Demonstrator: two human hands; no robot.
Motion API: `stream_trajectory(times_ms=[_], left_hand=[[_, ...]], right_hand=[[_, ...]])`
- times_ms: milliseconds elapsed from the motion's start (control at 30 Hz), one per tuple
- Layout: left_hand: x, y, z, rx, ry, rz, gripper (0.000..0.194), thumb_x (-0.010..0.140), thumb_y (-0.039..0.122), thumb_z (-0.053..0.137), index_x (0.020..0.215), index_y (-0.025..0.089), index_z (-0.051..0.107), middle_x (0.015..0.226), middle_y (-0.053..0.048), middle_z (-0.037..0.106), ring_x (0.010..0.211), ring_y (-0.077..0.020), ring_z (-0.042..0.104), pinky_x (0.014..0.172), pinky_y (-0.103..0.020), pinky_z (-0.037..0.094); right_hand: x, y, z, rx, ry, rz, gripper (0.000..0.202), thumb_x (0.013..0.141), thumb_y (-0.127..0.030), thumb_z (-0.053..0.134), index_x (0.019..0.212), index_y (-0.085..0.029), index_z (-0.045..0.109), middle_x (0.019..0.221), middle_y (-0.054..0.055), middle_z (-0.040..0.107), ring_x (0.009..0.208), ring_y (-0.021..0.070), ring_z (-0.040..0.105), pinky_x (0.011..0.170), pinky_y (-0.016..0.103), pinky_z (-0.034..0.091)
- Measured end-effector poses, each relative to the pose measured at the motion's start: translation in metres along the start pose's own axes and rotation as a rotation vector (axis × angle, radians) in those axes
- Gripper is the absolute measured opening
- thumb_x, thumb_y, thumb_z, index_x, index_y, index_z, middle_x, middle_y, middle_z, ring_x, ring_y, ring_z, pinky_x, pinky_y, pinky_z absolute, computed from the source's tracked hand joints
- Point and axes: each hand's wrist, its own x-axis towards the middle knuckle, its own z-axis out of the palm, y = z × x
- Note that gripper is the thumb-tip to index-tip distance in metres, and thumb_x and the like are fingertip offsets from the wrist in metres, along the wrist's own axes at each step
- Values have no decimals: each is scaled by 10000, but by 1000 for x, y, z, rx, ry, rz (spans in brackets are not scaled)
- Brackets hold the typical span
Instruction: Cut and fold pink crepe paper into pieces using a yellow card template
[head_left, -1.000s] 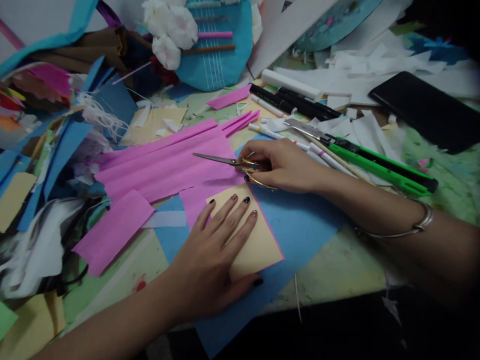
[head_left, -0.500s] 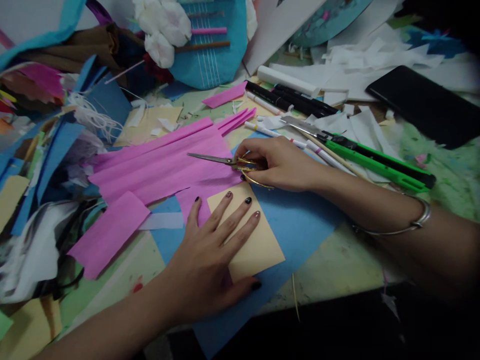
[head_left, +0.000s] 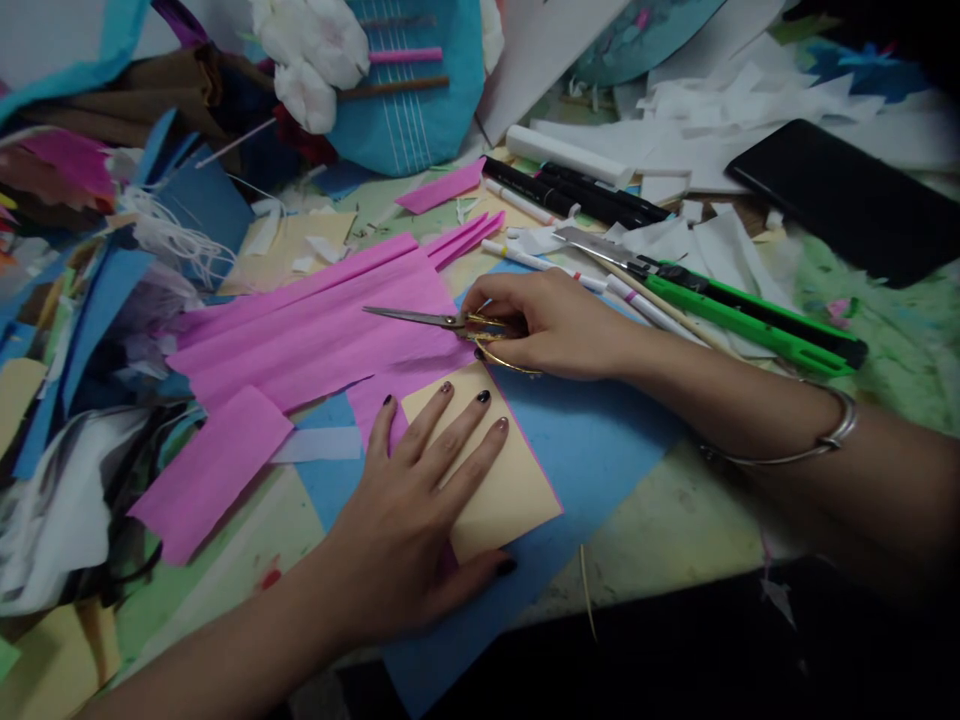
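Note:
My left hand [head_left: 409,510] lies with fingers spread on a cream paper square [head_left: 517,480], pressing it onto pink crepe paper [head_left: 322,320]. A thin pink edge shows along the square's right side. Under both is a large blue sheet [head_left: 592,430]. My right hand [head_left: 555,325] grips small gold-handled scissors [head_left: 420,317], fingers around the loops; the closed-looking blades point left above the pink paper. Left of my left hand are a separate pink crepe piece [head_left: 214,470] and a pale strip [head_left: 319,444].
A green box cutter [head_left: 750,315] with its blade out lies right of my right hand, near several markers [head_left: 555,195] and a black phone-like slab [head_left: 847,200]. White paper scraps [head_left: 750,110] cover the back right. Blue paper pieces and white string [head_left: 180,235] crowd the left.
The view has shifted slightly, moving everything a little left. The cream square sits slightly differently, with a pink sliver now showing along its right edge. Both hands keep nearly the same pose.

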Motion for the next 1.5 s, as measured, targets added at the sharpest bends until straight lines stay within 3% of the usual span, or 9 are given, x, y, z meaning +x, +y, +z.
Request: stream_trajectory(times_ms=[467,1000,1167,1267,1400,1500], left_hand=[[1,1,2,-1,-8,-11,788,863,553,460,1510,211,169,1579,-92,215,1461,-347,65,1114,-620,1],[4,2,2,1,-13,-10,777,871,552,448,1506,194,179,1577,-104,210,1458,-362,71,1085,-667,33],[2,3,1,-5,-9,-31,781,862,560,453,1504,205,188,1578,-96,212,1459,-357,74,1087,-674,39],[1,4,1,-7,-12,-36,777,865,566,448,1504,211,185,1581,-89,201,1461,-354,64,1084,-686,43],[2,3,3,-28,11,-28,775,870,561,445,1505,209,173,1584,-85,180,1463,-350,54,1081,-707,41],[2,2,5,-57,11,-32,798,859,564,461,1510,223,147,1589,-73,148,1463,-354,47,1080,-723,27]], right_hand=[[0,-1,-1,-13,9,-6,253,720,-140,565,962,-115,635,841,12,618,720,107,495,663,216,302],[0,1,1,31,11,-4,248,732,-128,583,972,-107,642,876,21,638,762,116,525,679,230,335],[1,6,2,298,-6,44,250,748,-170,619,988,-106,637,854,34,643,758,122,548,653,235,375],[0,10,-7,497,-23,139,291,756,-281,686,994,-116,658,810,28,637,695,108,547,584,226,388],[-6,12,-29,455,-21,261,383,677,-391,771,938,-120,708,609,-2,553,507,70,441,453,224,303],[-12,10,-44,433,-100,319,414,671,-445,759,910,-110,717,542,-9,508,460,69,407,421,229,266]])
